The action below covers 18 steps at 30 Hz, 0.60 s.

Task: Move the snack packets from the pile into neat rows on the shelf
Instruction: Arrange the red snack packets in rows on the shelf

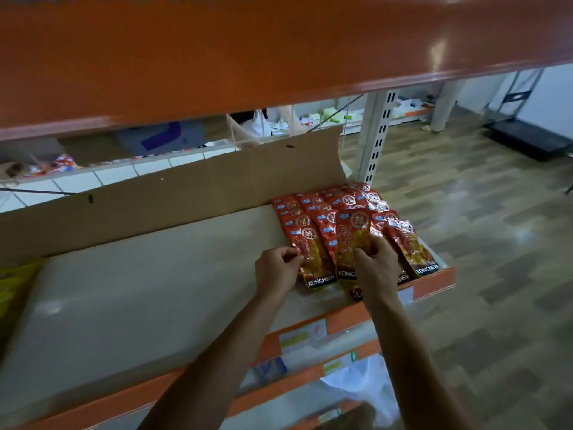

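Note:
Several red and yellow snack packets (344, 209) lie in overlapping rows at the right end of the pale shelf (139, 290). My left hand (276, 270) pinches the left edge of the leftmost front packet (313, 262). Fingers of my right hand (376, 263) press down on the packet beside it (348, 240), which sits a little forward of the others. Another packet (415, 243) lies at the far right by the shelf's corner. The source pile is not visible.
A cardboard sheet (173, 193) stands as the back wall of the shelf. An orange upper shelf (248, 51) overhangs close above. Lower orange-edged shelves (310, 361) sit below. A white slotted upright (379, 135) stands at the right; wood-pattern floor (480, 228) beyond.

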### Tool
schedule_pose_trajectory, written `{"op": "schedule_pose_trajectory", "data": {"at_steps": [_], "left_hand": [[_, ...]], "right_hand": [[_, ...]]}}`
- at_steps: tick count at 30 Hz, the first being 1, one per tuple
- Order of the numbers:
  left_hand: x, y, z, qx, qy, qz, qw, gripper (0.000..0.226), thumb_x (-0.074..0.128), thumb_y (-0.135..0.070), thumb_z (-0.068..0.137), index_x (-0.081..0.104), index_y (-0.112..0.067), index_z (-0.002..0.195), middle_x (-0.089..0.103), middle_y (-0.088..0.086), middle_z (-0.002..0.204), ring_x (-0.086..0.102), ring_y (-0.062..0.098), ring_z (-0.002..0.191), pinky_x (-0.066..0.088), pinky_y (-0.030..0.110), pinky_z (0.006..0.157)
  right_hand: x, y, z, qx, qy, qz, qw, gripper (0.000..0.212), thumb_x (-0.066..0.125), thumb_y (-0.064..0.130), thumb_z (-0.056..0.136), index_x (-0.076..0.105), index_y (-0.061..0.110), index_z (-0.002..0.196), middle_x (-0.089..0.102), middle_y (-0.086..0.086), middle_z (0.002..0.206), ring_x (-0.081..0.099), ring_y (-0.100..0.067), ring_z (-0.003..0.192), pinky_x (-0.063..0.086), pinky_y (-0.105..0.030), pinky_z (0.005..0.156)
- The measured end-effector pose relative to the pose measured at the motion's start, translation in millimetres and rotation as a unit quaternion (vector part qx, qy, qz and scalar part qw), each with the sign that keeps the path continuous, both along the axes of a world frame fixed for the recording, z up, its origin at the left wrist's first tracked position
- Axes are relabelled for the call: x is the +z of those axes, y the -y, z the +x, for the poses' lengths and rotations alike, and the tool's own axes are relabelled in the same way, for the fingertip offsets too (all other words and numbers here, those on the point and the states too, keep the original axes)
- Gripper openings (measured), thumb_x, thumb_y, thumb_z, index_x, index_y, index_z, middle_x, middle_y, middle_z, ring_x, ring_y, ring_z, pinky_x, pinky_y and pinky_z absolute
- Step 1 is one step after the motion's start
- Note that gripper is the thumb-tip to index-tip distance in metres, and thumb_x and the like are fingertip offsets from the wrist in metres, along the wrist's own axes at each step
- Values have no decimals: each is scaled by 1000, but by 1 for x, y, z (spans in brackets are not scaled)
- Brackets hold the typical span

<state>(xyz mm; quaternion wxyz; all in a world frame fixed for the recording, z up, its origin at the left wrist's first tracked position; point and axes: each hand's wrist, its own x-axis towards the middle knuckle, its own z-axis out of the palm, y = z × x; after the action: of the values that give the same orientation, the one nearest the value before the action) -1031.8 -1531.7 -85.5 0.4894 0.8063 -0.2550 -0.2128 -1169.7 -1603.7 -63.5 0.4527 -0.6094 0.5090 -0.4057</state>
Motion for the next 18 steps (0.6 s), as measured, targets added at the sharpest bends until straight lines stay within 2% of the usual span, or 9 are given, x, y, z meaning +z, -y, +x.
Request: {"op": "schedule_pose_trajectory", "data": {"at_steps": [2,6,9,12,14,16,18], "left_hand": [[3,1,-4,3,26,17,1000,20,74,-23,82,74,-13,99,72,0,95,67,14,89,53,28,85],[3,5,-8,18,30,20,999,15,76,-23,80,73,-14,92,73,1,88,70,16,81,57,37,80],[2,6,-9,23,46,32,998,16,77,-25,79,71,-14,90,72,-1,86,69,14,77,58,36,78],[5,4,-13,42,115,45,991,21,75,-30,80,65,-16,92,68,-2,91,63,12,82,53,31,76],[8,2,-16,46,160,19,986,19,68,-33,87,64,-17,97,66,-3,94,60,10,84,48,23,71],[14,1,-21,14,145,-19,989,22,59,-35,93,65,-16,102,66,-6,96,60,6,84,44,14,67],[18,1,-26,-18,73,-49,996,30,59,-40,92,65,-17,109,68,-5,99,64,6,88,52,17,70]], "right_hand": [[-1,4,-1,14,3,1,1000,11,53,0,81,59,10,81,62,-15,77,56,-28,67,46,-37,59],[0,6,-3,42,4,-5,999,11,55,0,86,61,8,91,59,-3,77,53,-14,67,39,-24,56],[0,6,-3,63,-1,-9,998,14,56,1,87,59,10,97,55,6,75,50,-6,64,36,-16,54],[1,4,-4,81,9,-13,997,13,56,0,87,59,11,94,55,5,74,52,-11,65,40,-23,56],[2,2,-4,95,9,-14,995,15,56,-1,87,58,12,94,59,-1,78,55,-13,67,42,-21,55],[1,2,-2,116,2,-12,993,18,56,1,87,60,9,102,64,-5,85,59,-14,71,46,-18,55],[-1,0,1,146,-1,-7,989,24,56,4,87,60,10,110,65,-6,90,64,-18,79,55,-31,63]]}}
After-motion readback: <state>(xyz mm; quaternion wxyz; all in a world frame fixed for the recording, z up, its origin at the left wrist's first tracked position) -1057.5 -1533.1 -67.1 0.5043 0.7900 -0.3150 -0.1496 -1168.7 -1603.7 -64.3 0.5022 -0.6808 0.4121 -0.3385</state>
